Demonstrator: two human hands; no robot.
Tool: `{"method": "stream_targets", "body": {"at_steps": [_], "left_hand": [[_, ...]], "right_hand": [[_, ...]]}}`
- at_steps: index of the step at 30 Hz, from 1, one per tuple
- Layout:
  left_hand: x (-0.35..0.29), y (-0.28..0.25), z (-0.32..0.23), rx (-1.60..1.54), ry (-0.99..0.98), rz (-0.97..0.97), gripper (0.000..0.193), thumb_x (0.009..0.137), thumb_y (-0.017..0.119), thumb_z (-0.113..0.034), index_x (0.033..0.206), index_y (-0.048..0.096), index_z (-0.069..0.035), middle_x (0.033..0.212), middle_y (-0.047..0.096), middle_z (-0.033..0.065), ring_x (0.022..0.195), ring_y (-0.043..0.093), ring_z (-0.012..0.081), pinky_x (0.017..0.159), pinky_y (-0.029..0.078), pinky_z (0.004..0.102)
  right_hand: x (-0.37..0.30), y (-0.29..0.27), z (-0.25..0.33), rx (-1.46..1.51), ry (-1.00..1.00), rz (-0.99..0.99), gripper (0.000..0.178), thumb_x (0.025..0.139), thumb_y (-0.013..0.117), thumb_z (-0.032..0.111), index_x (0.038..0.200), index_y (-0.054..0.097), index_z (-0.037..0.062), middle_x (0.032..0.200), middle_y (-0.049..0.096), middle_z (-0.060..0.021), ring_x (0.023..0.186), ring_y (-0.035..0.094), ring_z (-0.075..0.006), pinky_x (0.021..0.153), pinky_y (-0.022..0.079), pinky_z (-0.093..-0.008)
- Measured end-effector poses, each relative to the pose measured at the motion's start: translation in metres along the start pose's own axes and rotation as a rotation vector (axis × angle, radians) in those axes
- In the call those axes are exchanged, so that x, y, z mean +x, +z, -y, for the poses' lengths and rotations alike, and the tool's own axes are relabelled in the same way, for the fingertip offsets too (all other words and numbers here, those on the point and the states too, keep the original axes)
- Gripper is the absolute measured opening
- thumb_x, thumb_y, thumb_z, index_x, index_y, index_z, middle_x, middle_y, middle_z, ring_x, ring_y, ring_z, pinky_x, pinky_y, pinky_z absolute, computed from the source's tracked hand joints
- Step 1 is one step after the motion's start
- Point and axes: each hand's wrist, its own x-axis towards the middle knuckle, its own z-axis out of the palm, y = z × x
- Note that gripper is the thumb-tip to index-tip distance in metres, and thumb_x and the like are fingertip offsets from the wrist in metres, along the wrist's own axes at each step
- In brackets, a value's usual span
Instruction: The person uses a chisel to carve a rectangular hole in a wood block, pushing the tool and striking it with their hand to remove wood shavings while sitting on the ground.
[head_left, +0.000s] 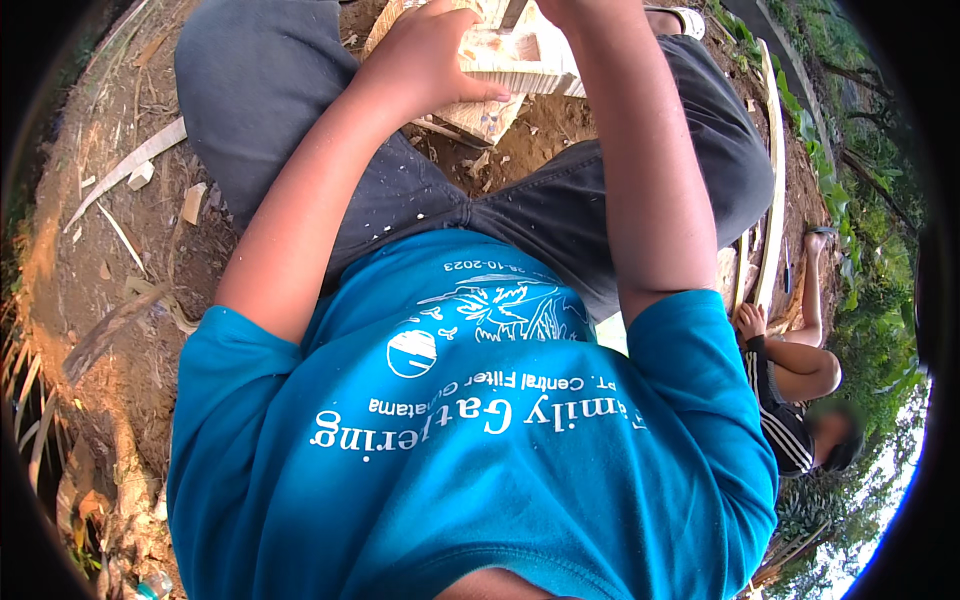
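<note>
At the top of the head view, a pale wooden block point(530, 78) with a shallow cut recess lies between my knees. It rests on another piece of wood point(487, 122) near the ground. My left hand point(422, 58) grips the block from the left, its thumb along the near side and its fingers over the top. A flat narrow blade point(513, 14), like a chisel's, stands against the block by the recess; its upper part is cut off by the frame. My right hand point(585, 8) is just right of the blade, its fingers out of the picture.
My bent legs in dark trousers point(270, 110) flank the work. Wood chips point(193, 203), a curved pale strip point(135, 170) and a stick point(112, 335) lie on the dirt at left. Long pale wood strips point(772, 200) and another person point(795, 375) are at right, before green plants.
</note>
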Motion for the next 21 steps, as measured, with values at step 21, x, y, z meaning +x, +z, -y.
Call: {"method": "stream_targets", "body": {"at_steps": [21], "left_hand": [[-0.02,0.025,0.009,0.187,-0.017,-0.154,0.077,0.073,0.09,-0.047,0.126,0.061,0.001,0.123,0.063,0.0182,0.119,0.061,0.0366,0.103,0.05,0.0442]], "right_hand": [[0.013,-0.036,-0.024,0.424,0.249,0.003,0.037,0.097,0.064,0.019,0.069,0.041,0.0148,0.053,0.036,0.0038,0.039,0.03,-0.0096,0.038,0.024,-0.0285]]}}
